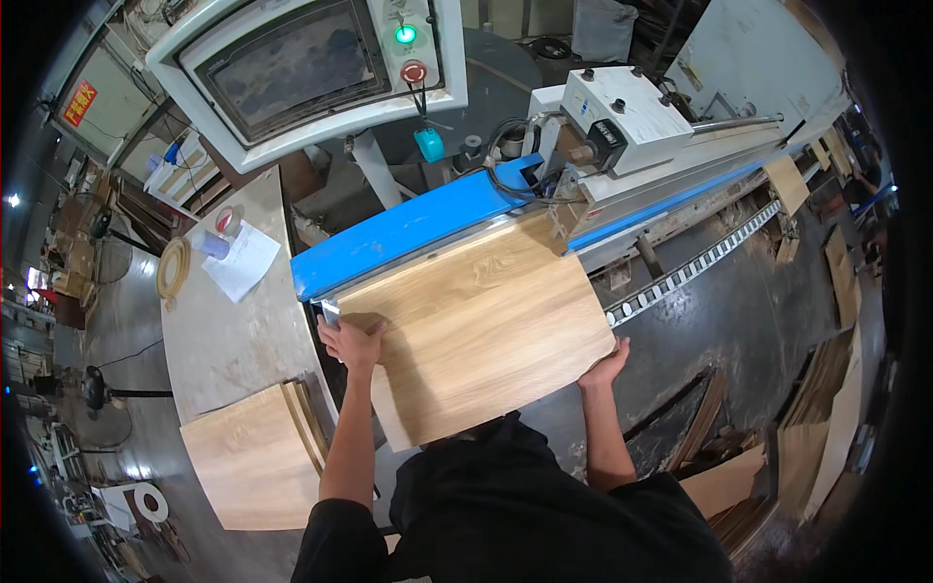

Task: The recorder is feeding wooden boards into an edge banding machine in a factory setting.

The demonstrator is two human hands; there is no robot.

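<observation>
Left hand (352,343) and right hand (604,365) reach forward, well apart.

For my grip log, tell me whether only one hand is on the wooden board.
No, the left hand and the right hand both touch the wooden board, at opposite sides.

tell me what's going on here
A person is holding a wood-grain panel at a machine, its far edge along the blue cover. The left hand grips its left edge; the right hand is against its near right corner, fingers partly hidden. More panels lie by the near end of the grey table at left, and a green light glows beside the screen.
</observation>
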